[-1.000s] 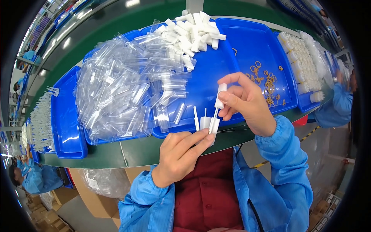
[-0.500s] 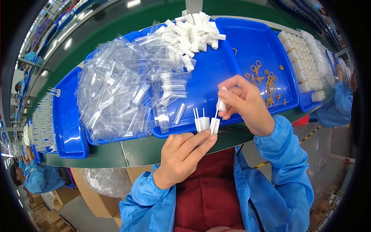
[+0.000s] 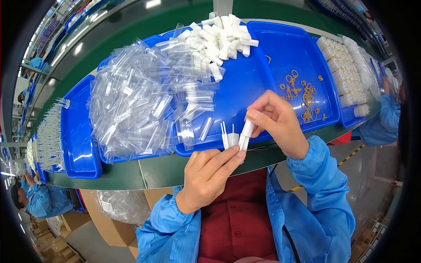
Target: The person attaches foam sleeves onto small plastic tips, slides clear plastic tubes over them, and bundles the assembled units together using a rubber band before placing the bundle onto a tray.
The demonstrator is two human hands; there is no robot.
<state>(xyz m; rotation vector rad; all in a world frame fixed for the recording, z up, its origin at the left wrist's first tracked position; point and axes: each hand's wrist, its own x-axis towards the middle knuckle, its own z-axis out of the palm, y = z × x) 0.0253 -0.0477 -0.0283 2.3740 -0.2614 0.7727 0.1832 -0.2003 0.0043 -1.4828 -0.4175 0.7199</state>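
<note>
My left hand (image 3: 205, 174) is closed around several small white plastic pieces (image 3: 233, 140), whose thin white stems point up and away from me. Between the thumb and fingers of my right hand (image 3: 279, 124) is a white cylindrical sleeve (image 3: 248, 129). It sits tilted over the rightmost piece, its lower end against that piece and the stem covered. Both hands are above the near edge of a blue tray. A pile of similar white cylinders (image 3: 221, 37) lies at that tray's far end.
Clear plastic sleeves (image 3: 131, 101) heap over the blue trays to the left. Yellow-brown rubber bands (image 3: 308, 98) lie in the right tray (image 3: 280, 39). Bundled white pieces (image 3: 344, 72) stand beyond it. White stemmed parts (image 3: 50, 136) line the far left. Other people in blue sit at both sides.
My right hand has moved down toward my left, sliding the white sleeve down over the stem of the rightmost piece. The left hand has stayed nearly still.
</note>
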